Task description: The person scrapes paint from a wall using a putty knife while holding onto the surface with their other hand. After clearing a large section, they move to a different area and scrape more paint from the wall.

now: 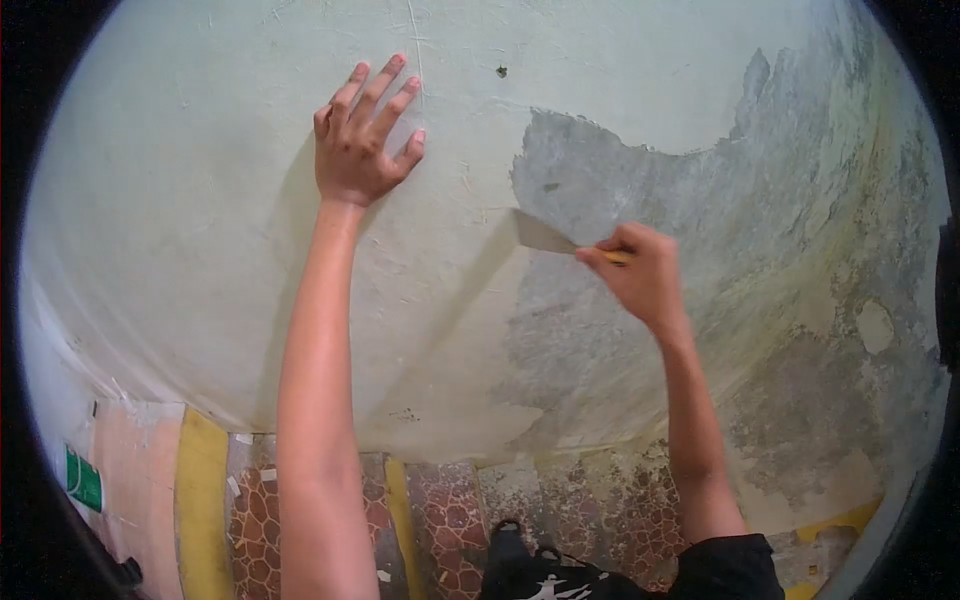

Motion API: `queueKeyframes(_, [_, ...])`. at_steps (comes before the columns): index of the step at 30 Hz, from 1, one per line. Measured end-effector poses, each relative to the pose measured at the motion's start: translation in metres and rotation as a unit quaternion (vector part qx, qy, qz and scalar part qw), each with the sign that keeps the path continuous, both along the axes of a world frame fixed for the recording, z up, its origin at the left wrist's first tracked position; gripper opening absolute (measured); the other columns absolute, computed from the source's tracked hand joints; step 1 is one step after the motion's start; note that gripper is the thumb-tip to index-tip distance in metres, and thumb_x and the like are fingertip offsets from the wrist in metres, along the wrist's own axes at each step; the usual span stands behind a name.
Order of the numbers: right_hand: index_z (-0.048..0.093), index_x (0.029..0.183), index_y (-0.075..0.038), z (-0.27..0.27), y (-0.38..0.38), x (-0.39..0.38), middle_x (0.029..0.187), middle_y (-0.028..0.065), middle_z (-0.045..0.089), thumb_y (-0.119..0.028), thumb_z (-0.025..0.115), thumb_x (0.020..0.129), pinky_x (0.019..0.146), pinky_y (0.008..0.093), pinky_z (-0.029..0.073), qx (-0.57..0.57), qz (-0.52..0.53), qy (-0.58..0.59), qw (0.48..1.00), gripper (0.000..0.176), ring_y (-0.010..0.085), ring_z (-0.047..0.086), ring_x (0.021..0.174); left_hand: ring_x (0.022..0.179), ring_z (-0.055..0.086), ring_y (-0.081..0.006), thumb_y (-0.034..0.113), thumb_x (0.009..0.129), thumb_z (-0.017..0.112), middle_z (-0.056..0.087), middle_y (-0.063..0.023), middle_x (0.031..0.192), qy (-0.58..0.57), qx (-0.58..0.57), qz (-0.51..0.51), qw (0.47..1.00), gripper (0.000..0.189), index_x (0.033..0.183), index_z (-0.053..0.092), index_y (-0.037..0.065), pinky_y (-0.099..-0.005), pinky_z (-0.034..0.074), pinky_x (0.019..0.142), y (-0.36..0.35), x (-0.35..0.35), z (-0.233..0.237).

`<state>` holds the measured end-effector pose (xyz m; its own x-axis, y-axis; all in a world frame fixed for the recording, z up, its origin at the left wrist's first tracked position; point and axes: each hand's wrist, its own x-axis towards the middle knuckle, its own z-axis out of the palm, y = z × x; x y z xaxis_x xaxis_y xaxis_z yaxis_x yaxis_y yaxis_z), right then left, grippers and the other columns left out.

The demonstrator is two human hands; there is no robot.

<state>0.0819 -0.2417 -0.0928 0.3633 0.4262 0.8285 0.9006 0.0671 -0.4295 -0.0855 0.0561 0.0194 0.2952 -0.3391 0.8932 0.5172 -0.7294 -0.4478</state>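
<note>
My left hand [362, 145] lies against the pale green painted wall [230, 200], its fingers spread and pointing up. In my right hand [642, 268] is a paint scraper [545, 235] with a wide flat blade and a yellowish handle, the fingers closed round that handle. The blade points left, and its edge is right at the border between the paint and a bare grey patch [590, 160]. A long shadow runs down and left from the blade across the wall.
Above and between my hands, the wall has a small dark hole [502, 71]. Stained, peeling plaster [830, 380] covers the right side. Below are brown stone-patterned tiles [450, 520] with yellow bands [203, 480] and flakes scattered about. A green object [84, 480] stands at lower left.
</note>
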Motion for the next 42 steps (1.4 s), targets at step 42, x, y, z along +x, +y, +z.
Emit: queueKeyframes(42, [0.063,0.068,0.000,0.026,0.014,-0.013,0.066,0.0115,0.066,-0.020,0.085,0.073,0.053,0.0315,0.047,0.051,-0.024,0.030,0.998,0.031,0.0203,0.061,0.056,0.136,0.041,-0.0162,0.038,0.082,0.059,0.047,0.0115,0.148,0.003,0.021,0.003,1.000,0.052,0.134,0.057,0.033,-0.0323,0.033,0.104,0.002,-0.001,0.000])
